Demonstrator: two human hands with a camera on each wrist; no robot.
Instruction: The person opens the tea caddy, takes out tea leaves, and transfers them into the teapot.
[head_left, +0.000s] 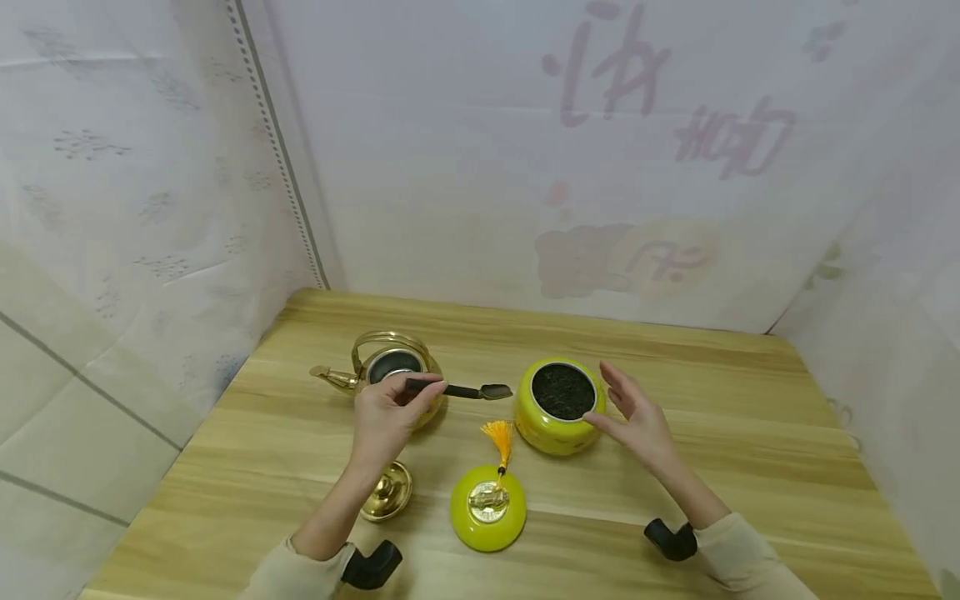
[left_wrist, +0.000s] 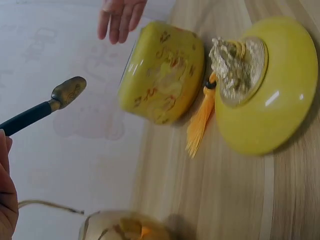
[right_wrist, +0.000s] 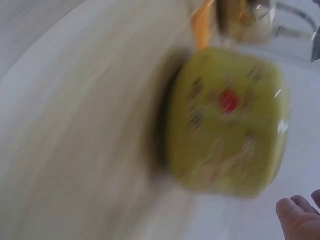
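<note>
The opening steps look done: the yellow ceramic tea canister [head_left: 555, 436] stands uncovered on the wooden counter [head_left: 750, 417], its domed yellow lid [head_left: 487, 510] lying in front with the orange tassel [head_left: 498, 440] stretched toward the canister. The brass teapot [head_left: 393, 363] is open too, and the knobbed brass lid [head_left: 387, 492] near it, presumably its own, rests on the wood. The left hand [head_left: 385, 419] has its grip pinched closed on the dark handle of the tea scoop [head_left: 462, 390], which is held up in the gap between teapot and canister, its bowl toward the canister. The right hand [head_left: 637, 425] holds nothing; its grip is spread wide beside the canister, whether the thumb touches the rim being unclear. Dark tea leaves [head_left: 562, 392] still fill much of the canister, so moving some across seems the part left; whether any lie in the scoop or teapot cannot be told.
</note>
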